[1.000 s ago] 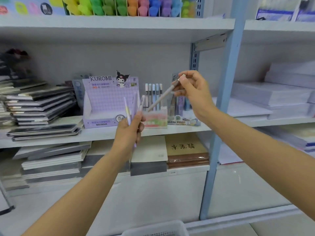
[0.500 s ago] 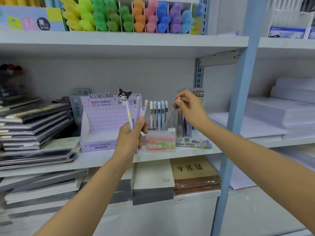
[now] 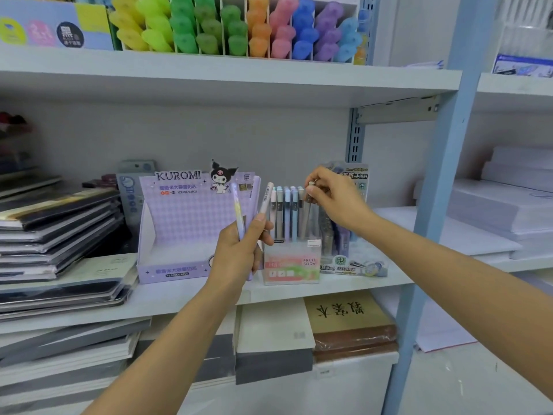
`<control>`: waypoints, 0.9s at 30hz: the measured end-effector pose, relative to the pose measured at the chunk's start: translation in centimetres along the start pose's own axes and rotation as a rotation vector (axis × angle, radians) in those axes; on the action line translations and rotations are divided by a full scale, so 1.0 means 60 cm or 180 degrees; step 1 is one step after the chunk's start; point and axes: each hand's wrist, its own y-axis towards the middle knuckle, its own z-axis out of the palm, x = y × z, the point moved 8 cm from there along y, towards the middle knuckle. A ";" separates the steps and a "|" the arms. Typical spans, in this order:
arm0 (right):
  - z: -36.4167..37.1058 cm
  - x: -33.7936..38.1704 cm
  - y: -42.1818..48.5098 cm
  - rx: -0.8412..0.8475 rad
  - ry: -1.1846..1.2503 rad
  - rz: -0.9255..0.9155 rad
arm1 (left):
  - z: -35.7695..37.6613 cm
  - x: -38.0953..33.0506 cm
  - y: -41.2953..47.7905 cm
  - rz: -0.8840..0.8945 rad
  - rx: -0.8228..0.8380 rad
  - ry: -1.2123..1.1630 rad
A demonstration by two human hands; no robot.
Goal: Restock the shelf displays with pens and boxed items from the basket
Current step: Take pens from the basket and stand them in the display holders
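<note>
My left hand (image 3: pixel 242 250) grips a small bunch of pastel pens (image 3: pixel 259 199), upright, in front of the purple Kuromi display box (image 3: pixel 176 223) on the middle shelf. My right hand (image 3: pixel 332 196) pinches the top of one grey pen (image 3: pixel 308 214), which stands nearly upright in the clear Fruit Soda pen holder (image 3: pixel 291 265). Several blue and grey pens (image 3: pixel 285 211) stand in that holder. The basket is out of view.
Dark notebooks (image 3: pixel 57 223) are stacked on the left of the middle shelf (image 3: pixel 185 298). A lead-refill display (image 3: pixel 353 250) stands right of the holder. Coloured highlighters (image 3: pixel 233 25) fill the top shelf. A blue upright (image 3: pixel 434 205) divides off paper reams (image 3: pixel 502 205). Pads lie on the shelf below.
My right hand has carried the grey pen from a slant in the air down into the clear holder and stood it upright. The view has come closer to the shelf and tilted up.
</note>
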 end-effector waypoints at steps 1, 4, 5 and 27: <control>0.001 -0.003 0.002 -0.0008 -0.0077 0.0037 | 0.000 0.001 0.001 -0.0004 0.0007 -0.0010; -0.001 -0.005 0.004 -0.0201 -0.0329 0.0034 | -0.001 0.003 0.003 -0.0038 0.0022 -0.0042; -0.001 -0.006 0.002 -0.0257 -0.0276 0.0035 | -0.001 0.004 0.003 -0.0049 0.0026 -0.0047; 0.004 0.092 -0.039 0.0072 0.2506 0.0307 | -0.014 -0.025 -0.027 -0.0062 0.0020 -0.0262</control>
